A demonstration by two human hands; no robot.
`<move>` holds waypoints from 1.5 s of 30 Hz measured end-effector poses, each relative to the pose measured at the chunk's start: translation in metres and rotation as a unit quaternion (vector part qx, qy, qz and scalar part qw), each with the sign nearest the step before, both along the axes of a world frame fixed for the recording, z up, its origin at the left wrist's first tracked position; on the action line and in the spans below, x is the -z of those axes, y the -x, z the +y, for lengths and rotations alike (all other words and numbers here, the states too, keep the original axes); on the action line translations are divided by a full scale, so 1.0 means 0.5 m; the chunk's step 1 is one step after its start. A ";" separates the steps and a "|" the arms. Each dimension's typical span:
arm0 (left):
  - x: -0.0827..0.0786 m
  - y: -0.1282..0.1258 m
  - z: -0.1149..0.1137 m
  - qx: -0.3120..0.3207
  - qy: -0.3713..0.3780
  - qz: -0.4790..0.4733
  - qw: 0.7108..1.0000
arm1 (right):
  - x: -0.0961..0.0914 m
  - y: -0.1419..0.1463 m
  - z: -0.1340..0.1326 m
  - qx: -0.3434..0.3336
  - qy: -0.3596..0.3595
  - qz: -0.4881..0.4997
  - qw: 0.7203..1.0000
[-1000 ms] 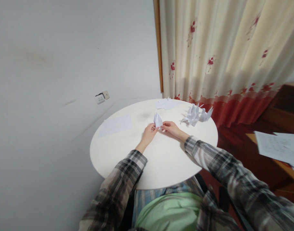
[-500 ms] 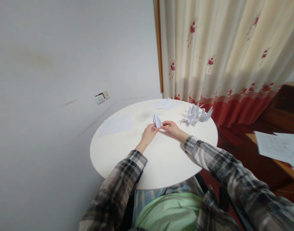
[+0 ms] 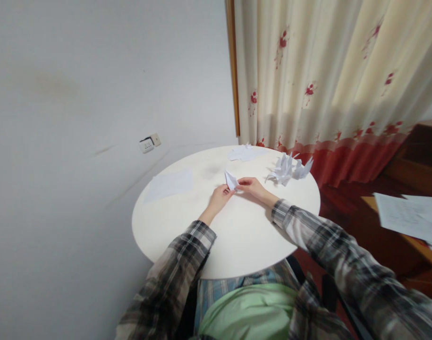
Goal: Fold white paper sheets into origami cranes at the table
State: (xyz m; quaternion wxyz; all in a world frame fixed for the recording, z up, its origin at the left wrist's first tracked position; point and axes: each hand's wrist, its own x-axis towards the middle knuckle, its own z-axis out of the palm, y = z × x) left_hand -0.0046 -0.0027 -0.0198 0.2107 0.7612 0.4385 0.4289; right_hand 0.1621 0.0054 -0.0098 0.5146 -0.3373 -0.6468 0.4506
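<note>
Between my hands, just over the middle of the round white table (image 3: pixel 187 222), is a small piece of folded white paper (image 3: pixel 231 180) that comes to a point at its upper left. My left hand (image 3: pixel 220 196) pinches its lower edge with closed fingers. From the right, my right hand (image 3: pixel 251 185) grips its side between thumb and fingertips. The finer folds are too small to make out. Farther right on the table sits a cluster of pointed folded paper pieces (image 3: pixel 283 170), which look like paper cranes.
A flat white sheet (image 3: pixel 171 183) lies on the table's left part. More paper (image 3: pixel 244 152) rests near the far edge. The wall with a socket (image 3: pixel 147 145) borders the left side; a curtain (image 3: pixel 322 94) hangs behind. Papers (image 3: pixel 407 215) lie on wooden furniture at right.
The folded paper's upper flap has come down, so it looks lower and more triangular. Both hands stay nearly in place, with slight finger shifts.
</note>
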 end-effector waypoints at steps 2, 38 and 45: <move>-0.005 -0.002 -0.003 -0.001 -0.002 -0.010 1.000 | -0.007 0.001 -0.003 0.006 0.011 0.009 1.000; -0.015 -0.002 -0.002 -0.038 0.002 -0.103 0.994 | -0.010 0.002 -0.006 0.018 0.028 0.045 0.998; -0.009 -0.003 -0.002 -0.034 -0.001 -0.091 0.995 | -0.009 -0.002 0.000 0.018 0.019 0.054 0.998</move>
